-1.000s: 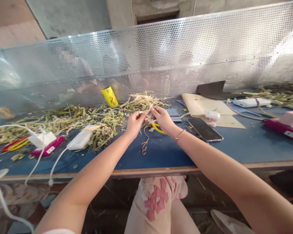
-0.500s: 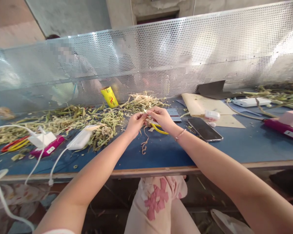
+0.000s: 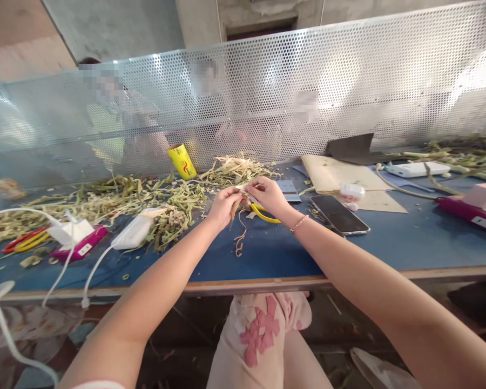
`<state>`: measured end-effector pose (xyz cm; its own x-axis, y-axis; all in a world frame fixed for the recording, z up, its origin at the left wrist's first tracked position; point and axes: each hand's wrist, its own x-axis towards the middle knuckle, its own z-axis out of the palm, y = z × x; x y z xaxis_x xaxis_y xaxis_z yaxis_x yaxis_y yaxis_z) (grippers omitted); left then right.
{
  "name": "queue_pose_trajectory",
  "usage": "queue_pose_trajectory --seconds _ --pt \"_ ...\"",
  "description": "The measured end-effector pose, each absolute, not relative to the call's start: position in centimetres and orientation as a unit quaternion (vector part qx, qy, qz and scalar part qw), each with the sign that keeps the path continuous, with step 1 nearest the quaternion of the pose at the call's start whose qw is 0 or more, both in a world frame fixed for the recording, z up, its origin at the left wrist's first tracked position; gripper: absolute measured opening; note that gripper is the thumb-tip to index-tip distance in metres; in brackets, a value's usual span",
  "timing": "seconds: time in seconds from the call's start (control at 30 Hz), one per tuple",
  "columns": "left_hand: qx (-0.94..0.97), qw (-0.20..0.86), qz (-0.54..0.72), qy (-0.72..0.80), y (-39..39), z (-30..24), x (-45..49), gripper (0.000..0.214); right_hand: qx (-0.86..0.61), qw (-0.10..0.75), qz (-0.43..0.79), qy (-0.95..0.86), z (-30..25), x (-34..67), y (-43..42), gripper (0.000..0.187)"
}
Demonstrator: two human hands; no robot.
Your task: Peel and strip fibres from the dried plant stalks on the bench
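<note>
My left hand [image 3: 223,206] and my right hand [image 3: 266,193] meet over the blue table [image 3: 222,259]. Between their pinched fingertips is a small pale piece of dried plant [image 3: 241,188], too small to tell its exact kind. A brownish dry strip [image 3: 235,209] hangs below my left fingers. Under my right hand lies a tool with yellow handles [image 3: 264,215], its working end hidden. A thin curled peel [image 3: 238,242] rests on the table just in front of the hands. Behind them is a heap of pale dried stalks [image 3: 238,166].
Dried plant bits [image 3: 178,202] spread over the left side. A yellow cardboard tube [image 3: 182,161] stands at the back. On the left are a power strip [image 3: 81,244] and a white device [image 3: 135,229]; on the right, a phone [image 3: 340,215]. A perforated metal screen [image 3: 259,102] runs behind.
My fingers have shifted slightly around the pale piece, and the brownish strip now shows more below my left hand. The things on the table have stayed in place.
</note>
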<state>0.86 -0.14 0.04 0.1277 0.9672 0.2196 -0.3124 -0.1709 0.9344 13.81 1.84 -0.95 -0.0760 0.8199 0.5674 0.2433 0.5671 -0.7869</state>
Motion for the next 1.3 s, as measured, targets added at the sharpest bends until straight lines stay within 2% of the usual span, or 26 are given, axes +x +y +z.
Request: queue_pose_trajectory --seconds 0.13,0.27,0.5,0.77,1.3 --pt "0.515 0.539 0.582 0.324 0.0 -0.1 0.8 0.015 -0.374 0.558 0.200 -0.713 -0.7 13.8 1.3 0.007" --pt "0.514 0.531 0.589 0.327 0.3 -0.4 0.7 0.018 -0.347 0.551 0.153 -0.743 -0.8 13.9 1.3 0.013" --pt "0.504 0.528 0.603 0.321 0.6 -0.6 0.7 0.020 -0.349 0.555 0.126 -0.744 -1.2 14.0 1.6 0.010" --pt "0.495 0.525 0.618 0.313 1.0 -1.0 0.6 0.025 -0.336 0.541 0.093 -0.766 -1.3 14.1 1.7 0.016" --pt "0.498 0.502 0.622 0.336 1.2 -1.1 0.3 0.016 -0.355 0.540 0.140 -0.751 -1.3 14.0 2.0 0.014"
